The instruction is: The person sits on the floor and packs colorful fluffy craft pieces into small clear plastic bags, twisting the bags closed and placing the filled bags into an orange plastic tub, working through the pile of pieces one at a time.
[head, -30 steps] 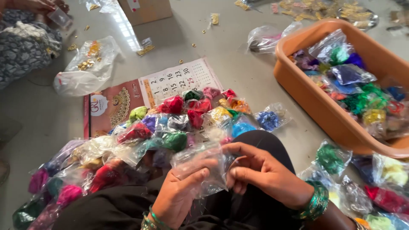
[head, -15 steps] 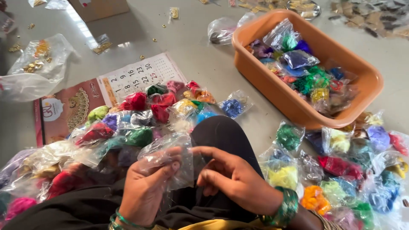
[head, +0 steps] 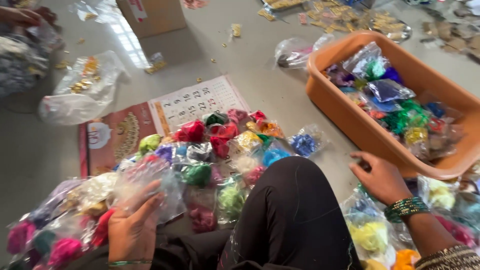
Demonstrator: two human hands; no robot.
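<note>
Head view, person seated on floor, 1 knee in black cloth (head: 285, 210) raised at centre. Left hand (head: 132, 227) grasps a clear plastic pouch (head: 150, 187), fingers curled around its lower edge; the pouch sits low left, just above the hand and against the heap of small packets (head: 210, 155) of coloured thread-like material (red, green, blue, yellow, pink). Contents of the held pouch too blurred to tell. Right hand (head: 381, 177) empty, fingers loosely curled and apart, hovering near the front corner of the orange plastic tub (head: 350, 117); touching the tub or not, cannot tell. Green bangles (head: 405, 207) on the right wrist. The tub holds more clear packets with blue, green and gold contents. More packets, yellow and orange, lie beside the right forearm. The heap rests partly on a wall calendar sheet (head: 125, 132) spread on the grey floor (head: 260, 80). Upper left: a clear bag with gold bits (head: 82, 90). A cardboard box (head: 152, 17) at top. Another person's hand (head: 20, 15) at top-left corner.
</note>
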